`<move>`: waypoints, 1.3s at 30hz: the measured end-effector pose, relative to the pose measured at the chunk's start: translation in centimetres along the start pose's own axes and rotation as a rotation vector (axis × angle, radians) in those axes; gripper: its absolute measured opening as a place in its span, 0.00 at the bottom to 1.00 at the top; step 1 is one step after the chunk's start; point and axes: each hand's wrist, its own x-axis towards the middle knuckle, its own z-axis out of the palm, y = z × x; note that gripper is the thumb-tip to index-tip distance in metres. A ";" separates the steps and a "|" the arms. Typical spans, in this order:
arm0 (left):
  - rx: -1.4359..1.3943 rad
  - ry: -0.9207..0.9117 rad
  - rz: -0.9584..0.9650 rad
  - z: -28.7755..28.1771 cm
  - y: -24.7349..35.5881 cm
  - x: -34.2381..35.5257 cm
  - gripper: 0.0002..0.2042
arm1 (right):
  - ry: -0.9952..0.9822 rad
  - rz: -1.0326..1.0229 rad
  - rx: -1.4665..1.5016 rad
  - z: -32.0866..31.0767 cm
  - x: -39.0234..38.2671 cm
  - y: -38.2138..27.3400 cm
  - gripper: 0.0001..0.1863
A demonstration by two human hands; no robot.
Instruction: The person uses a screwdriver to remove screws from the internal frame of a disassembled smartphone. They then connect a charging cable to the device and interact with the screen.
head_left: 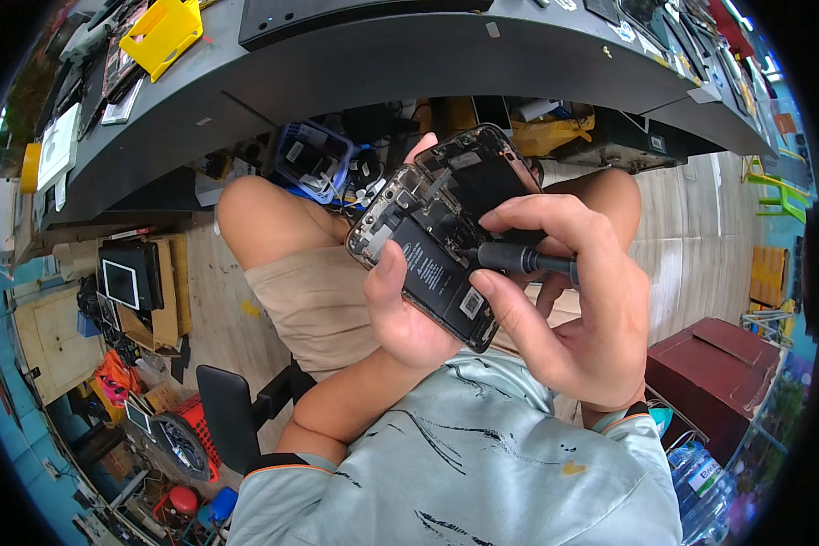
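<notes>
clamped on an opened phone [444, 218], my left hand [411, 323] is holding it tilted above my lap [305, 305], its black battery [432, 271] facing up. my right hand [591, 291] is gripping a dark cylindrical tool [510, 257]; whether its end is touching, i cannot tell.
</notes>
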 end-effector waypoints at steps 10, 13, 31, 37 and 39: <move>-0.006 0.029 -0.016 0.0 -0.2 0.0 0.46 | 0.006 -0.053 -0.072 0.0 -0.1 0.5 0.27; 0.042 0.060 -0.022 0.2 -0.1 0.0 0.45 | 0.017 -0.042 -0.062 0.3 -0.4 0.9 0.27; -0.065 0.024 -0.034 -0.5 -0.1 0.0 0.46 | -0.050 -0.003 -0.083 0.0 -0.5 0.7 0.27; -0.029 0.045 -0.022 -0.3 -0.3 0.0 0.44 | 0.020 -0.037 -0.080 0.6 -0.4 0.8 0.27; -0.035 0.120 0.000 -0.1 -0.3 0.0 0.46 | 0.026 -0.038 -0.110 0.8 -0.7 1.1 0.27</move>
